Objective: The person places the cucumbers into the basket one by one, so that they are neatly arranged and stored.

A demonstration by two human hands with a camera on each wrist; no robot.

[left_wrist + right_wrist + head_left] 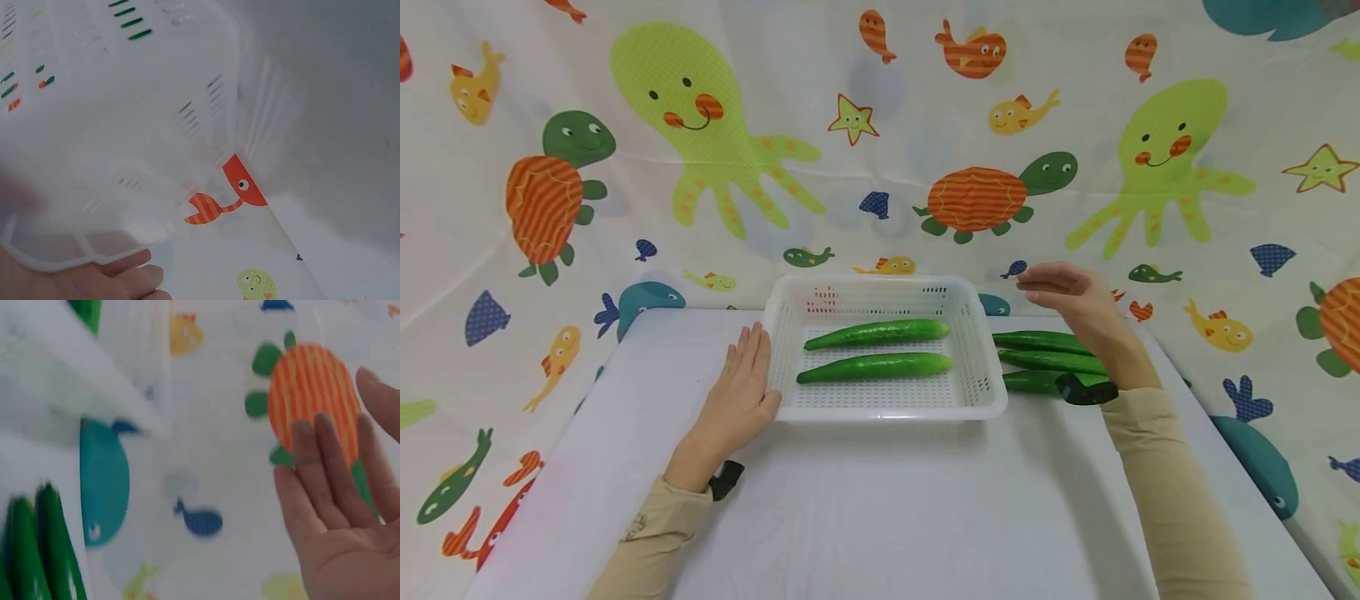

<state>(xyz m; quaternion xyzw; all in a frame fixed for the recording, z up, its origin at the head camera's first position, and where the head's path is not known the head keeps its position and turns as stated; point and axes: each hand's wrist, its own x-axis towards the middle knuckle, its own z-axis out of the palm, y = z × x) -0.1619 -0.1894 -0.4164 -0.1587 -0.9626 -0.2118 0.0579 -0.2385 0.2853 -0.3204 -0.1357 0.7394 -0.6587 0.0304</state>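
Note:
A white plastic basket (pixel 880 414) with slotted walls stands at the far side of the table. Two long green cucumbers (pixel 877 333) lie in it, roughly parallel, their paler ends to the right. My left hand (pixel 739 392) rests flat along the basket's left side, fingers straight; in the left wrist view its fingers (pixel 134 275) show just under the rim. Raised to the right of the basket, my right hand (pixel 1078 304) holds nothing, and its fingers (pixel 334 481) are extended. Below it, three more cucumbers (pixel 1048 361) lie side by side, partly hidden by the wrist.
A white cloth covers the table (pixel 880 508). Close behind the basket hangs a curtain (pixel 880 150) printed with sea animals, which also runs along both sides. A dark wrist camera (pixel 1084 390) sits at the right cuff, another (pixel 727 481) at the left.

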